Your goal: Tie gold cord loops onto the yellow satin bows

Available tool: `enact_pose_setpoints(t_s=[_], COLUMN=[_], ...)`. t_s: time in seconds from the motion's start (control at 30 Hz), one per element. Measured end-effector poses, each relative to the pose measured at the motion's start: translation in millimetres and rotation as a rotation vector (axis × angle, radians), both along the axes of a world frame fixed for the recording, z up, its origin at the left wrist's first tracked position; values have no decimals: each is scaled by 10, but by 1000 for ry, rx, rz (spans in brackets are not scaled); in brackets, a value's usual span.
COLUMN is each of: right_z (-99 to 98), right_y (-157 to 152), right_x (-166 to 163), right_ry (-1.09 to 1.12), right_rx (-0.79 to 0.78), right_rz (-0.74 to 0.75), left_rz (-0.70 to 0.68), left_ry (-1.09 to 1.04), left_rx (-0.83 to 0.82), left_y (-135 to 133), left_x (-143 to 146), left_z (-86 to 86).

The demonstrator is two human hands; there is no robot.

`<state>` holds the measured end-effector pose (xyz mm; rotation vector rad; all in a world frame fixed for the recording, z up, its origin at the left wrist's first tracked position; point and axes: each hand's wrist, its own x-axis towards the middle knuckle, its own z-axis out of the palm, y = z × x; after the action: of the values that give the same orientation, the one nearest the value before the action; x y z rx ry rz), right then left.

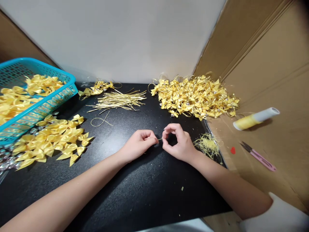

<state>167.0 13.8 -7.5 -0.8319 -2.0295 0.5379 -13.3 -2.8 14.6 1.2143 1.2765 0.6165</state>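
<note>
Over the middle of the black table, my left hand (138,145) pinches a thin gold cord (160,139) between thumb and forefinger. My right hand (180,144) is closed on the cord's other side, its thumb and forefinger forming a ring. Only a short stretch of cord shows between the fingertips. Behind my left hand lies a bundle of gold cords (120,100), with one single looped cord (100,121) in front of it. Loose yellow ribbon bows (55,138) are spread to the left. A heap of bows with gold loops and small silvery beads (195,96) sits at the back right.
A turquoise basket (70,80) of yellow bows stands at left, with shiny beads (7,158) beside it. Cord scraps (207,145) lie near the table's right edge. On cardboard beyond are pink-handled snips (263,160) and a cardboard tube (256,119). A white panel (127,38) borders the back.
</note>
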Motion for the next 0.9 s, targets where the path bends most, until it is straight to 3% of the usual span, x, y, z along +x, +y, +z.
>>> enact_pose_setpoints(t_s=[0.57,0.9], right_z=[25,106], right_y=[-9,73], right_x=[7,98], right_ry=[-32,-54], right_rx=[56,86], right_rz=[-10,66], left_rz=[-7,-17], left_ry=[10,-10], left_rx=[38,10], left_y=[3,6], left_x=[-2,-12], left_z=[-42,-32])
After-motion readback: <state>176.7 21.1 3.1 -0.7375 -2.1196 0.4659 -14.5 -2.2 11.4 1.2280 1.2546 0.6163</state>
